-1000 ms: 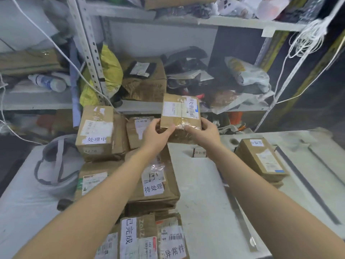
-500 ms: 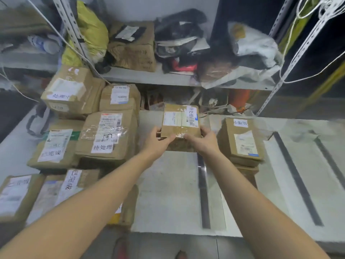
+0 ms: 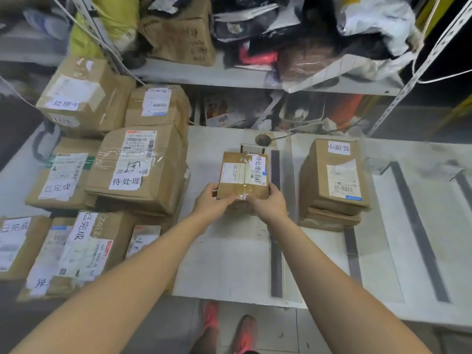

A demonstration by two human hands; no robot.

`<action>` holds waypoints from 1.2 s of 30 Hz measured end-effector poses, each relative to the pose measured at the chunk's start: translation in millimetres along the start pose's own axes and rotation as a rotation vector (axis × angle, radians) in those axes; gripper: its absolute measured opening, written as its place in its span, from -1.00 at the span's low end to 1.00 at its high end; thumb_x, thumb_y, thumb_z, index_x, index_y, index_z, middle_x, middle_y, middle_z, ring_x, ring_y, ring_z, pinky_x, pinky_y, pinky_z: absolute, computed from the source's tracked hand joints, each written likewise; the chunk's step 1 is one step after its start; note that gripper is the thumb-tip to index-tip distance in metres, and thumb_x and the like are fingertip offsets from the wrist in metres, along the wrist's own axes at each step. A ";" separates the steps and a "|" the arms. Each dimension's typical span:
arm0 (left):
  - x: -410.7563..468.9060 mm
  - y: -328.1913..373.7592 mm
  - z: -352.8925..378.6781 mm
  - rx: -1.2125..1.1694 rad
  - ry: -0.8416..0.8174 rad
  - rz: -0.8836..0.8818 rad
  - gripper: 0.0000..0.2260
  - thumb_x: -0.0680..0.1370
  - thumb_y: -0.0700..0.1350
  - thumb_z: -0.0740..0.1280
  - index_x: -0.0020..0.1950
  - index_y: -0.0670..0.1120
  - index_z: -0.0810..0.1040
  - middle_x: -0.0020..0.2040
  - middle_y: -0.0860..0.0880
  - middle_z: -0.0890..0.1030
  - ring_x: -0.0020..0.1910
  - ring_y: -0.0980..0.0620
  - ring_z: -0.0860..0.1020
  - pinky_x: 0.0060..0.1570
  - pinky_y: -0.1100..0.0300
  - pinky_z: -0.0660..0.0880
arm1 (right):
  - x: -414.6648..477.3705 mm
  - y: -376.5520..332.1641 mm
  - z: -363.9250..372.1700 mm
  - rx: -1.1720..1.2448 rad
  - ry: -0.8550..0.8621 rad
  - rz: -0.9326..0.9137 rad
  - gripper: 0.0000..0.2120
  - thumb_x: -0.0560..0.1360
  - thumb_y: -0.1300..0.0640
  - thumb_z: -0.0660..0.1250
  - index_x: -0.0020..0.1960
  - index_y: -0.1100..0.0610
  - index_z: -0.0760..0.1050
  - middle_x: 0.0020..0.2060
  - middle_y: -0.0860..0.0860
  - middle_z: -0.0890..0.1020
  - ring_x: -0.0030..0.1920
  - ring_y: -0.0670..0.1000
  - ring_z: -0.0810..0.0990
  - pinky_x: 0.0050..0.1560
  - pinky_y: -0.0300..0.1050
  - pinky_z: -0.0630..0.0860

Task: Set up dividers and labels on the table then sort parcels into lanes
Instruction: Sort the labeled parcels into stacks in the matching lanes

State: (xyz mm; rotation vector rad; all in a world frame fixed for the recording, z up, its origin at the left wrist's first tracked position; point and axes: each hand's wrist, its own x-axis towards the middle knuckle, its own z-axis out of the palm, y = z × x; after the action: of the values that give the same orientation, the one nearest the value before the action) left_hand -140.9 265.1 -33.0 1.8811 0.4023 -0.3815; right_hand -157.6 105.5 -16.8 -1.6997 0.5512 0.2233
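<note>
A small brown parcel (image 3: 242,175) with white labels is gripped at its near edge by my left hand (image 3: 210,203) and my right hand (image 3: 268,203). It is low over the leftmost lane of the white table (image 3: 229,264), just left of a dark divider strip (image 3: 276,246). A small label card (image 3: 251,149) stands at the lane's far end, partly hidden by the parcel. A stack of parcels (image 3: 334,180) sits in the lane to the right. More divider strips (image 3: 419,231) lie further right.
Several labelled cardboard parcels (image 3: 138,169) are piled on the left, some stacked. A metal shelf (image 3: 255,80) behind the table holds bags and boxes. My feet in orange-red shoes (image 3: 245,333) show below the table's near edge.
The parcel has come down from chest height to just over the leftmost lane, still held in both hands. My view has tilted downward.
</note>
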 end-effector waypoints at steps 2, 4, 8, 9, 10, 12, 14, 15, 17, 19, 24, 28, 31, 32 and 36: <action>8.0 -3.8 2.2 0.014 -0.025 -0.005 -0.67 0.49 0.05 0.47 0.18 0.05 0.47 0.10 0.11 0.59 0.08 0.12 0.56 0.04 0.17 0.54 | 4.5 1.8 1.8 -0.044 0.017 0.013 -0.55 0.48 0.23 0.44 0.33 0.03 0.44 0.15 -0.07 0.63 0.05 -0.06 0.57 -0.02 -0.23 0.41; 14.7 -6.9 4.7 0.011 -0.037 -0.008 -0.67 0.49 0.05 0.47 0.18 0.06 0.47 0.10 0.13 0.58 0.08 0.14 0.55 0.04 0.19 0.52 | 10.7 5.0 3.0 -0.075 0.032 0.026 -0.54 0.49 0.23 0.44 0.34 0.04 0.43 0.16 -0.06 0.63 0.05 -0.06 0.57 -0.07 -0.29 0.43; 24.9 -11.2 14.6 0.010 -0.083 -0.003 -0.66 0.50 0.01 0.46 0.22 0.07 0.47 0.14 0.12 0.58 0.08 0.15 0.54 0.04 0.21 0.49 | 20.4 9.9 0.8 -0.162 0.054 0.060 -0.52 0.49 0.18 0.46 0.37 0.07 0.41 0.15 -0.03 0.61 0.16 0.02 0.60 0.01 -0.22 0.47; 26.0 -12.3 17.2 0.016 -0.086 0.005 -0.65 0.50 -0.01 0.47 0.24 0.05 0.47 0.16 0.11 0.58 0.08 0.14 0.55 0.05 0.21 0.50 | 22.4 11.7 -0.7 -0.198 0.056 0.063 -0.52 0.49 0.17 0.46 0.37 0.08 0.41 0.17 -0.01 0.62 0.18 0.03 0.60 0.04 -0.20 0.47; 26.5 -13.7 19.5 0.021 -0.090 0.013 -0.64 0.50 -0.02 0.47 0.25 0.04 0.47 0.17 0.10 0.58 0.08 0.13 0.55 0.04 0.23 0.50 | 23.9 13.1 -2.2 -0.233 0.055 0.065 -0.52 0.49 0.17 0.46 0.36 0.08 0.42 0.19 0.00 0.62 0.18 0.04 0.60 0.05 -0.20 0.48; 23.5 -13.4 21.2 0.038 -0.096 0.021 -0.64 0.50 -0.04 0.48 0.25 0.03 0.47 0.16 0.10 0.59 0.06 0.13 0.56 -0.01 0.28 0.49 | 25.0 13.3 -5.2 -0.298 0.032 0.071 -0.52 0.48 0.15 0.47 0.34 0.10 0.42 0.21 0.02 0.62 0.18 0.04 0.60 0.06 -0.20 0.47; 22.3 -13.0 20.5 0.062 -0.081 0.016 -0.64 0.49 -0.06 0.48 0.25 0.03 0.49 0.18 0.07 0.61 0.07 0.11 0.57 0.02 0.26 0.51 | 25.1 9.8 -7.7 -0.368 0.001 0.061 -0.52 0.46 0.11 0.50 0.32 0.11 0.44 0.19 0.01 0.63 0.18 0.05 0.60 0.06 -0.21 0.45; 20.9 -10.9 19.4 0.094 -0.071 0.020 -0.64 0.49 -0.06 0.48 0.26 0.02 0.50 0.19 0.05 0.62 0.08 0.08 0.58 0.06 0.23 0.52 | 24.1 7.0 -8.8 -0.398 -0.012 0.053 -0.50 0.44 0.08 0.51 0.31 0.11 0.45 0.18 0.00 0.64 0.19 0.05 0.60 0.08 -0.19 0.46; 15.7 -0.2 16.2 0.176 -0.067 0.049 -0.62 0.50 -0.07 0.46 0.29 -0.02 0.50 0.22 0.01 0.61 0.10 0.04 0.57 0.11 0.18 0.52 | 19.9 -2.2 -10.0 -0.448 -0.024 0.020 -0.51 0.43 0.06 0.51 0.31 0.07 0.47 0.18 -0.03 0.64 0.20 0.05 0.59 0.08 -0.17 0.47; 9.4 16.1 11.2 0.240 -0.077 0.106 -0.59 0.53 -0.08 0.42 0.36 -0.05 0.47 0.27 0.03 0.58 0.17 0.01 0.56 0.12 0.21 0.48 | 15.1 -14.3 -10.5 -0.482 -0.024 -0.036 -0.56 0.46 0.10 0.45 0.31 0.07 0.46 0.19 -0.01 0.64 0.21 0.07 0.58 0.03 -0.18 0.46; -7.0 60.8 -16.6 0.488 -0.011 0.271 -0.39 0.55 -0.05 0.39 0.54 -0.11 0.25 0.46 -0.08 0.41 0.43 -0.09 0.39 0.33 0.11 0.36 | -3.7 -54.4 -12.6 -0.572 -0.048 -0.216 -0.39 0.51 0.15 0.40 0.50 0.14 0.27 0.30 0.09 0.55 0.29 0.13 0.52 0.04 -0.15 0.41; -29.2 86.0 -49.3 0.623 0.060 0.364 -0.34 0.58 -0.03 0.35 0.60 -0.06 0.12 0.55 -0.08 0.27 0.50 -0.08 0.28 0.42 0.08 0.26 | -17.7 -87.3 -11.1 -0.661 -0.065 -0.348 -0.31 0.55 0.07 0.38 0.58 0.11 0.14 0.39 0.13 0.48 0.33 0.14 0.48 0.18 -0.04 0.46; -48.1 98.3 -74.7 0.766 0.145 0.447 -0.38 0.59 -0.01 0.33 0.59 -0.07 0.16 0.53 -0.08 0.30 0.47 -0.10 0.32 0.37 0.07 0.31 | -25.9 -107.6 -3.1 -0.733 -0.105 -0.436 -0.31 0.54 0.06 0.36 0.58 0.07 0.15 0.44 0.09 0.43 0.35 0.15 0.48 0.24 0.04 0.49; -53.1 100.3 -83.6 0.806 0.175 0.461 -0.39 0.59 -0.01 0.32 0.58 -0.07 0.18 0.52 -0.07 0.31 0.45 -0.10 0.33 0.34 0.05 0.33 | -28.5 -113.0 0.9 -0.763 -0.116 -0.469 -0.30 0.52 0.05 0.35 0.58 0.06 0.15 0.42 0.08 0.45 0.31 0.15 0.52 0.21 0.07 0.53; -67.7 100.6 -120.4 0.959 0.340 0.510 -0.52 0.54 0.08 0.31 0.42 -0.05 0.38 0.36 -0.07 0.48 0.32 -0.15 0.40 0.26 -0.02 0.40 | -40.7 -130.0 18.3 -0.964 -0.125 -0.627 -0.26 0.52 0.00 0.36 0.59 0.08 0.12 0.47 0.06 0.40 0.39 0.14 0.44 0.25 0.09 0.51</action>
State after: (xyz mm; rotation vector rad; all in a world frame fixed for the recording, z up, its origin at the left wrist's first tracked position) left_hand -147.6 339.9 120.5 2.8986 -0.0949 0.1440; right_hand -128.2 147.4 110.7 -2.6672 -0.2738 0.1379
